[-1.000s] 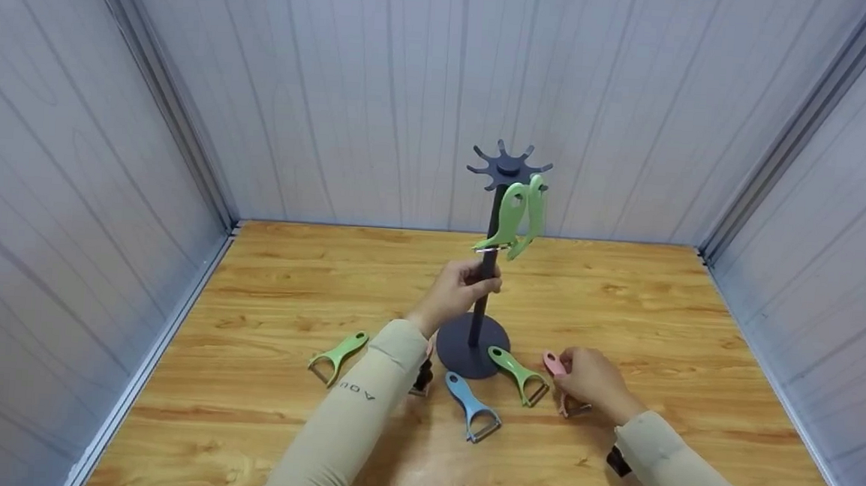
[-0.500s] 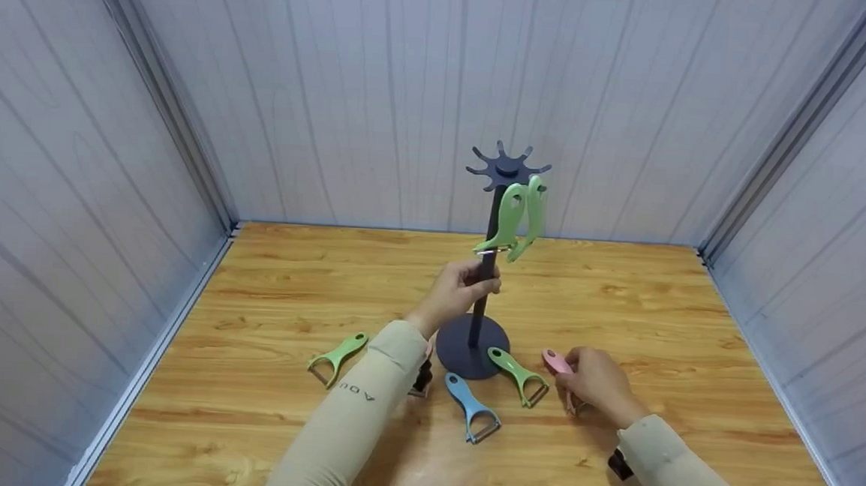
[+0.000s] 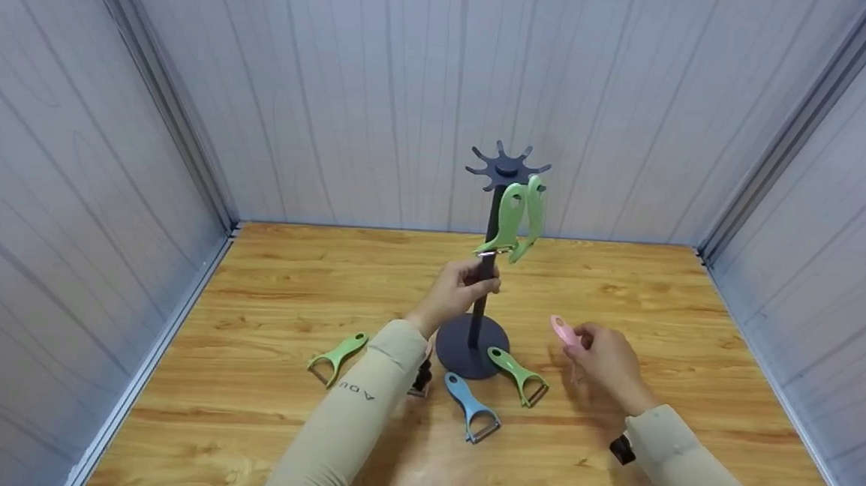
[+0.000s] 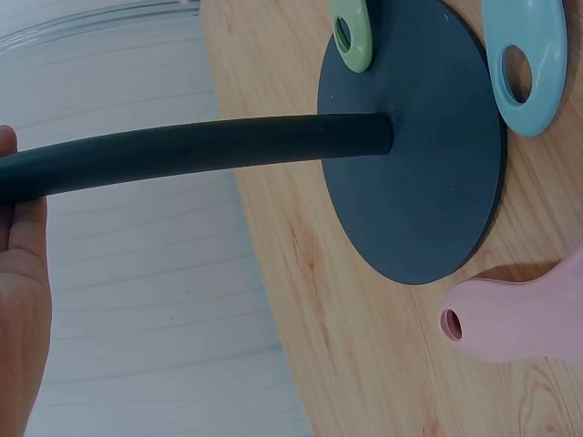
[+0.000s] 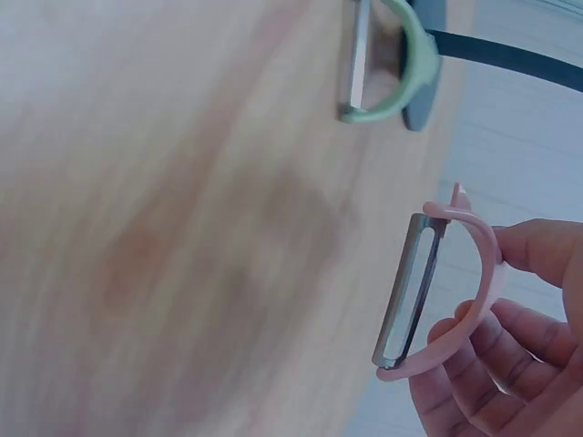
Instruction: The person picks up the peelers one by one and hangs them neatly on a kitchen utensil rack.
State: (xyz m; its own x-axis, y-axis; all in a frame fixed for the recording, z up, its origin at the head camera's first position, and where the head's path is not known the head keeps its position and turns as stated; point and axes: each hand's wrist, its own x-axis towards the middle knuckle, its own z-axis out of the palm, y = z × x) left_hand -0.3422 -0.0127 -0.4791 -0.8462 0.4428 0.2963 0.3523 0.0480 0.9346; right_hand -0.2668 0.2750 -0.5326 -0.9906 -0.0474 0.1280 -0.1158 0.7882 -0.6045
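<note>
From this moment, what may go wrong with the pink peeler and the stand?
The right hand holds the pink peeler close to its blade, so a slip might cut a finger. The two green peelers on the stand hang close together at one side, so a bump might knock one off.

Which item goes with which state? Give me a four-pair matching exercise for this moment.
Items:
1. Dark stand
2. Blue peeler
3. Right hand
4. Left hand

States:
A. Holds a pink peeler
B. Grips the pole
C. Bears two hanging green peelers
D. Lies by the round base

Pairs: 1-C, 2-D, 3-A, 4-B
</note>
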